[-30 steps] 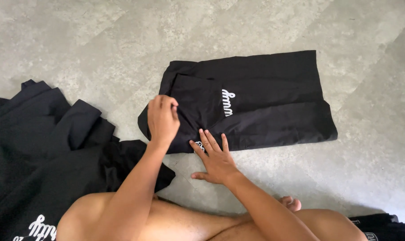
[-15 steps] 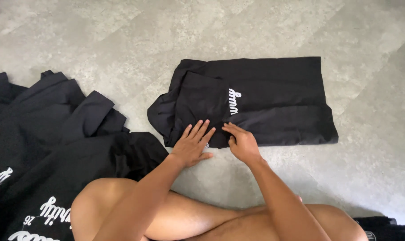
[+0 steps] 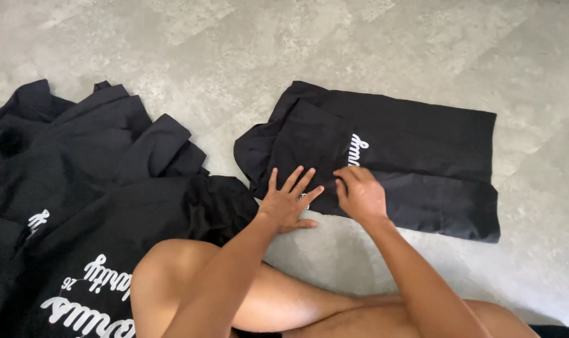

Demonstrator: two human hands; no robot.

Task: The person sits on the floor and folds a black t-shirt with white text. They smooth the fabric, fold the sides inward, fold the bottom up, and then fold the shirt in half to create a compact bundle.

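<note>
On the folded black shirt (image 3: 416, 156), left hand (image 3: 289, 203) lies flat, right hand (image 3: 361, 195) curled.

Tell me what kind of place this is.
Probably an indoor room, work done seated on the floor: a grey stone-look tiled floor, a folded black T-shirt under both hands, and a heap of unfolded black T-shirts beside it.

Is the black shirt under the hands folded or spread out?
Folded: the black shirt lies as a compact rectangle with layered edges on the grey floor; left hand lies flat on it, right hand at its near edge.
</note>
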